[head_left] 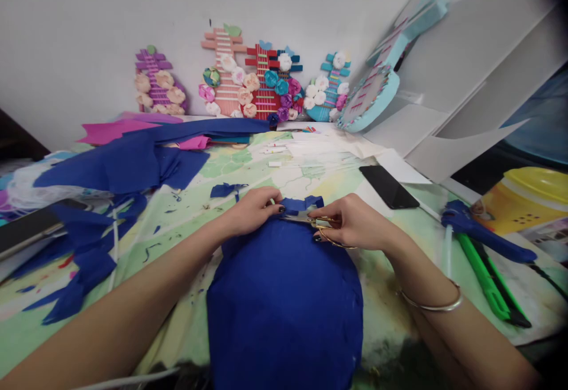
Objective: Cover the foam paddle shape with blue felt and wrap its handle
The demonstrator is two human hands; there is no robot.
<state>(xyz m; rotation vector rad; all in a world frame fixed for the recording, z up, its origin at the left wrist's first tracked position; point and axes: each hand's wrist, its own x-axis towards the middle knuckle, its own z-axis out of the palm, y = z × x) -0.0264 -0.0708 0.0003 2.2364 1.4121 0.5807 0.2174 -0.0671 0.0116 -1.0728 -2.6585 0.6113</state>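
A large rounded shape covered in blue paper [286, 301] lies in front of me at the table's near edge. My left hand [255, 209] pinches the blue paper at its upper end, fingers closed. In my right hand [350, 221] are gold-handled scissors [326, 222], their blades pointing left across the blue paper, close to my left fingertips. A narrow blue piece [302, 203] sticks up just behind the blades. Farther back on the left lies a small blue scrap [224, 190].
Blue paper sheets [128, 162] and scraps [89, 248] spread on the left. On the right are a black phone [388, 187], a blue glue gun [488, 233], a green cutter [483, 277] and a yellow tub [528, 200]. Several flowered instrument-shaped crafts [266, 88] stand against the wall.
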